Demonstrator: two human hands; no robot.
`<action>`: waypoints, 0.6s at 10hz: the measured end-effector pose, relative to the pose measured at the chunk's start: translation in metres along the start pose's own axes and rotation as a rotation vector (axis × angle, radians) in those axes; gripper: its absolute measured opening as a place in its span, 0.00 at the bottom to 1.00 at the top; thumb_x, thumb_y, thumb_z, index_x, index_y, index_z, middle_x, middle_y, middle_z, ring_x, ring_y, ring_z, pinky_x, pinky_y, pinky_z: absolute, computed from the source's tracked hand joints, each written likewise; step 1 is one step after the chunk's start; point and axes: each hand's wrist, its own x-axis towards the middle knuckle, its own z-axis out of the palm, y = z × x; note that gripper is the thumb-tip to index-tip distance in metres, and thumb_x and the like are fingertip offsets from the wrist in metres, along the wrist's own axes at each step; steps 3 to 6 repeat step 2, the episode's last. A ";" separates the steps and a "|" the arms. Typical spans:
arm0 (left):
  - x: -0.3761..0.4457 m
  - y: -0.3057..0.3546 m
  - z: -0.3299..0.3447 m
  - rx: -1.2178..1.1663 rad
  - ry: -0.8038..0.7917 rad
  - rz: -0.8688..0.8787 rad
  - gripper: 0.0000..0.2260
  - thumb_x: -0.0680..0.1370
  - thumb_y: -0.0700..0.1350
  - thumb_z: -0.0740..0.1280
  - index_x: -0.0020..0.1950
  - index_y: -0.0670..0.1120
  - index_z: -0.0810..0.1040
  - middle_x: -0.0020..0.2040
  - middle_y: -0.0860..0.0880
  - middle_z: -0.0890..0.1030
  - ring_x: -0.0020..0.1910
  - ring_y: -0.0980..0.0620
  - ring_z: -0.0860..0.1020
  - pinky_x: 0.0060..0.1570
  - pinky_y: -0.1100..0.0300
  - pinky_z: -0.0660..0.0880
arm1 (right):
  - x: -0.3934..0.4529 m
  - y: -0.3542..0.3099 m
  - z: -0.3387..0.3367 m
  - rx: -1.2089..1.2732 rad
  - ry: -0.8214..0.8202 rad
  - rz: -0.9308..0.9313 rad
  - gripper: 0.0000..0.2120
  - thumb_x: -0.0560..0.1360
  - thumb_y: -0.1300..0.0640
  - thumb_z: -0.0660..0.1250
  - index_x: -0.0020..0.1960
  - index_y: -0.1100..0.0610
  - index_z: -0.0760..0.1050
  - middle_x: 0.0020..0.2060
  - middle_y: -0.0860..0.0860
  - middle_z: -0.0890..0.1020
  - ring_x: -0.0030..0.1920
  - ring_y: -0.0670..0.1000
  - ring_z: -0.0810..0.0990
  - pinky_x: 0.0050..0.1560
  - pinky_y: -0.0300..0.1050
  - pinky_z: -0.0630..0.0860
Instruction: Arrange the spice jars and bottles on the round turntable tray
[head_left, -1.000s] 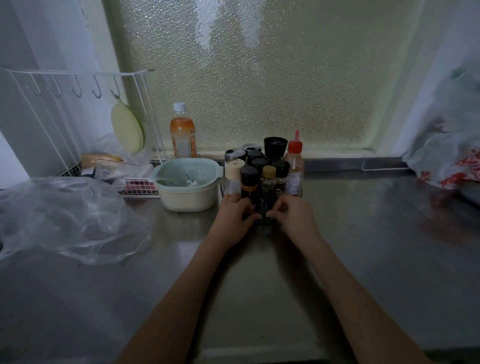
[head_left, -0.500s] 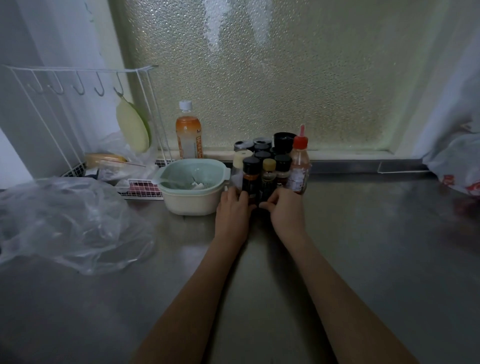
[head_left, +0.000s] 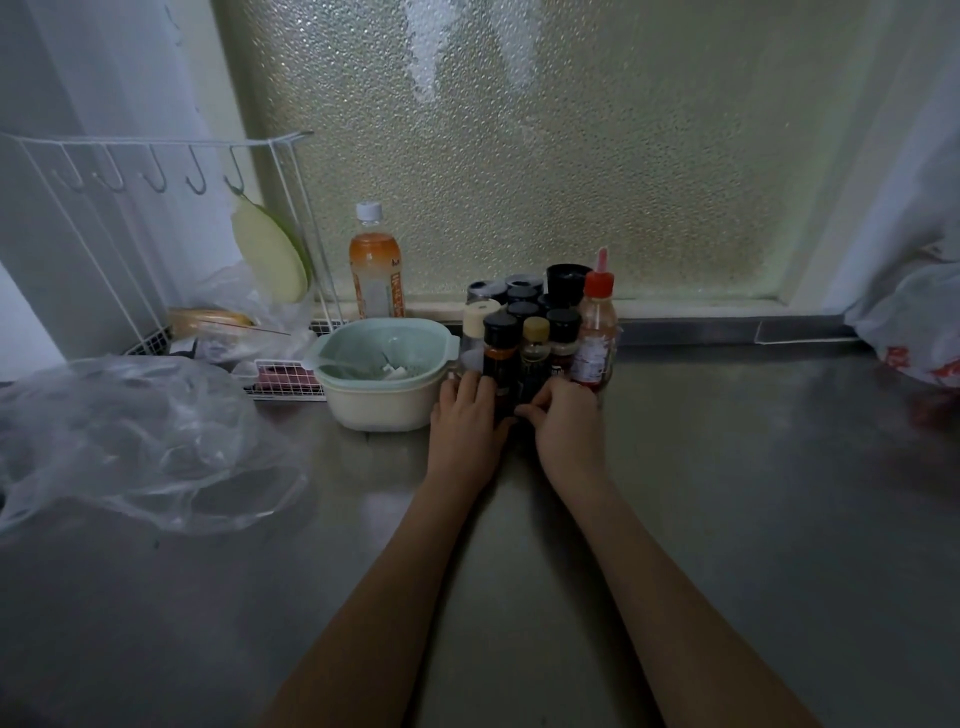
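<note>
Several spice jars and bottles stand packed together by the window sill: a cream-capped jar (head_left: 480, 318), a black-capped jar of orange spice (head_left: 500, 353), a yellow-capped bottle (head_left: 535, 347), a red-capped sauce bottle (head_left: 596, 332) and dark-lidded jars behind. They stand on the turntable tray (head_left: 607, 385), which is almost wholly hidden. My left hand (head_left: 465, 428) lies against the front left of the cluster, fingers up on the jar bases. My right hand (head_left: 566, 434) curls around the front right, at the foot of the sauce bottle.
A mint colander in a cream bowl (head_left: 384, 379) touches the cluster's left side. Behind it stands an orange drink bottle (head_left: 375, 270). A white wire rack (head_left: 156, 208) and a clear plastic bag (head_left: 130, 441) fill the left. Another plastic bag (head_left: 914, 327) lies at the far right on the steel counter (head_left: 727, 493).
Both hands have slid forward with the cluster a little toward the window, and my arms are stretched further out. The view has shifted slightly.
</note>
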 end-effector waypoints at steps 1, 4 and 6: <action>-0.004 0.001 -0.004 -0.018 -0.005 0.009 0.14 0.74 0.47 0.67 0.55 0.41 0.71 0.56 0.41 0.74 0.57 0.40 0.68 0.52 0.47 0.69 | -0.005 -0.003 0.001 -0.016 -0.027 0.002 0.06 0.71 0.58 0.71 0.42 0.61 0.77 0.40 0.57 0.81 0.43 0.56 0.78 0.42 0.50 0.74; -0.007 0.005 -0.012 -0.140 0.092 0.057 0.10 0.71 0.40 0.67 0.50 0.39 0.74 0.50 0.40 0.74 0.51 0.40 0.71 0.49 0.47 0.72 | -0.001 -0.004 -0.010 0.035 -0.077 0.029 0.06 0.72 0.58 0.71 0.44 0.61 0.79 0.42 0.57 0.83 0.45 0.55 0.80 0.45 0.48 0.75; -0.007 0.005 -0.012 -0.140 0.092 0.057 0.10 0.71 0.40 0.67 0.50 0.39 0.74 0.50 0.40 0.74 0.51 0.40 0.71 0.49 0.47 0.72 | -0.001 -0.004 -0.010 0.035 -0.077 0.029 0.06 0.72 0.58 0.71 0.44 0.61 0.79 0.42 0.57 0.83 0.45 0.55 0.80 0.45 0.48 0.75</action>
